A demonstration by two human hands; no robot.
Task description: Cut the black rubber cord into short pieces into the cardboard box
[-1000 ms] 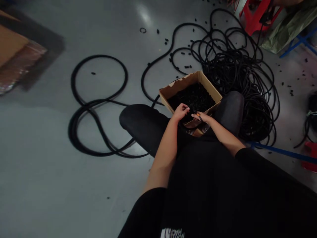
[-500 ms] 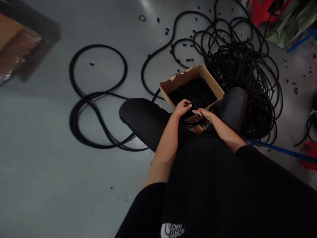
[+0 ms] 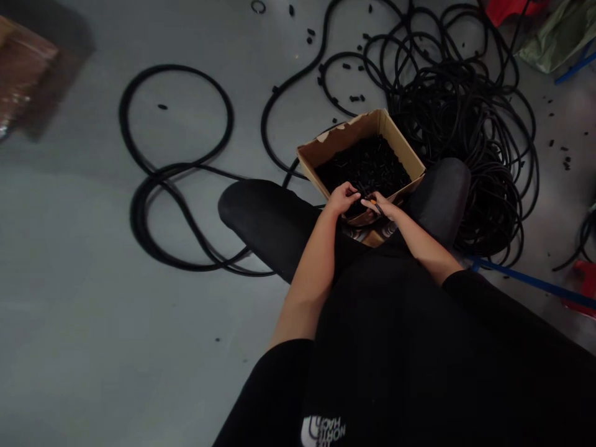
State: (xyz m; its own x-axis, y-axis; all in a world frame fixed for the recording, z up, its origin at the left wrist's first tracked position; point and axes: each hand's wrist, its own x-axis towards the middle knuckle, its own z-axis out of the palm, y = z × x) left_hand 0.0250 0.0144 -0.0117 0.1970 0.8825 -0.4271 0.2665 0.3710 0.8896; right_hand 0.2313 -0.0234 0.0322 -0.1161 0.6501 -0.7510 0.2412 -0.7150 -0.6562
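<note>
Over the near side of an open cardboard box (image 3: 307,164), my left hand (image 3: 343,199) is closed in a pinch at a small black piece, too small to make out. Close to its right, my right hand (image 3: 382,207) is wrapped round a small tool (image 3: 375,203) with orange and black parts, whose kind I cannot tell. The fingertips of both hands nearly meet. Many short black pieces (image 3: 372,164) fill the bottom of the box, which stands between my knees.
A large tangle of black hose (image 3: 447,118) lies right of the box, and looser hose loops (image 3: 177,68) lie on the floor at left. Short black bits are scattered about. A blue bar (image 3: 526,277) and red plastic (image 3: 582,285) are at right, brown wrapped cardboard (image 3: 28,68) at upper left.
The view has shifted a little, so the floor items sit higher in the picture. Both hands remain together over the box edge, with the right fingers slightly moved around the tool.
</note>
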